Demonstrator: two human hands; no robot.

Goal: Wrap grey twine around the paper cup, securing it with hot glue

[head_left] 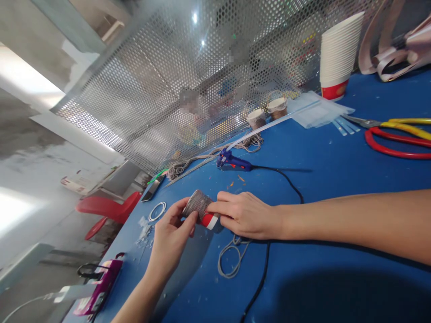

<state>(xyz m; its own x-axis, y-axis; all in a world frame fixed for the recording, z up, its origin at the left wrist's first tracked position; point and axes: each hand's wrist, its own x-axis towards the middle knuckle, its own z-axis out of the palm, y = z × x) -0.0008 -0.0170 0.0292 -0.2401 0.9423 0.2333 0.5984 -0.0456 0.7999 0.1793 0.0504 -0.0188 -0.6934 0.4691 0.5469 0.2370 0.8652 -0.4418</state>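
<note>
A small paper cup (209, 220) with a red and white end lies sideways between my hands, partly wrapped in grey cord (199, 204). My left hand (175, 224) grips the wrapped part, thumb in front and fingers behind. With fingers bent, my right hand (242, 213) touches the cup where the cord meets the red band; its fingertips are partly hidden there. Loose loops of the same cord (232, 260) lie on the blue table below the right hand. Beyond the hands rests a blue glue gun (232, 160) with a clear glue stick in its back.
A black cable (259, 287) runs under my right forearm. Scissors (387, 130), a stack of paper cups (338, 58) and plastic bags (313, 107) lie at the right. A perforated metal screen (188, 89) borders the table's back. A purple power strip (101, 287) sits at left.
</note>
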